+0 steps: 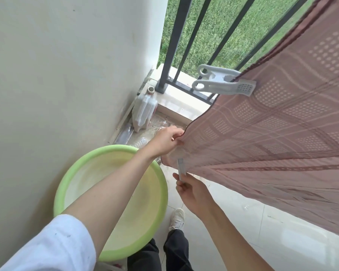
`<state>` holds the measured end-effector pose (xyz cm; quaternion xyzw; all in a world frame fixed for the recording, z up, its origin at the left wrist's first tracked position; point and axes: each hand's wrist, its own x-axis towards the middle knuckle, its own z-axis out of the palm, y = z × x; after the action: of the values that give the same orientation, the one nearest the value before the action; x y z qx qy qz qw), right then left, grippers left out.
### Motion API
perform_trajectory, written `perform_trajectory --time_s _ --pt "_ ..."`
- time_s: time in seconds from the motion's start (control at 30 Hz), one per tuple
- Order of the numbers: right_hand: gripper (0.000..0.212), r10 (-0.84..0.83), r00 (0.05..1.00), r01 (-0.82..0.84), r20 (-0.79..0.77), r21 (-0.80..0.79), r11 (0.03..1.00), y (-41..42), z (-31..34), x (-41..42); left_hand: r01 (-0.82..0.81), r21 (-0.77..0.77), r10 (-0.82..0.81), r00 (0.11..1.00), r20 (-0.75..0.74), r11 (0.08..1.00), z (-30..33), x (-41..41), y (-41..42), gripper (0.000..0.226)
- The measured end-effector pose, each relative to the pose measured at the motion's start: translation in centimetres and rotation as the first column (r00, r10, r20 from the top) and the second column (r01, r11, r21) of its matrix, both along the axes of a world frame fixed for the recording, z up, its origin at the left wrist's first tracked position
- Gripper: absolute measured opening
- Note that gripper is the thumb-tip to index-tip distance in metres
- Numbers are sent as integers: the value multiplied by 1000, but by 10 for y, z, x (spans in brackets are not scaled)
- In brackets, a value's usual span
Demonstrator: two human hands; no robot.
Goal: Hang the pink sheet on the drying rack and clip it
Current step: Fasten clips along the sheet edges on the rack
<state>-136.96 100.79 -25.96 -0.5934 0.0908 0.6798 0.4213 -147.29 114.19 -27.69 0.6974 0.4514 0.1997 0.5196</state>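
Observation:
The pink checked sheet hangs across the right side, draped downward from the upper right. A large white clip grips its upper edge near the railing. My left hand pinches the sheet's left hem at the corner. Just below, my right hand holds the small white label sewn to the sheet's edge between its fingertips. The drying rack itself is hidden under the sheet.
A green and cream basin stands on the tiled floor under my left arm. A white wall fills the left. Black railing bars stand ahead, with a plastic jug in the corner. My shoe is below.

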Motion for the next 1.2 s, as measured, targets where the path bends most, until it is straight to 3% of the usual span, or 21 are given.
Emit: perform_trajectory --time_s 0.13,0.37,0.6,0.77,0.9,1.2 --pt "9 -5 1000 5 -1 -10 1000 1 -13 -2 13 -18 -13 1000 1 1000 -27 0 4 8" --pt "8 27 996 -24 89 -34 999 6 -44 0 -101 -176 115 990 76 979 -55 5 13 7" --pt "12 -32 997 30 -64 -33 999 14 -76 -26 -88 -155 93 995 26 984 -56 -8 20 11" --pt "20 -87 988 94 -126 51 994 11 -88 -45 -89 -226 101 994 39 970 -50 -17 19 13" --pt "18 -160 967 182 -196 102 978 13 -92 -59 -66 -189 57 997 -53 980 -42 -18 21 14" --pt "15 -251 938 295 -240 169 940 21 -96 -69 -135 -249 118 990 -81 959 -43 -20 22 13"
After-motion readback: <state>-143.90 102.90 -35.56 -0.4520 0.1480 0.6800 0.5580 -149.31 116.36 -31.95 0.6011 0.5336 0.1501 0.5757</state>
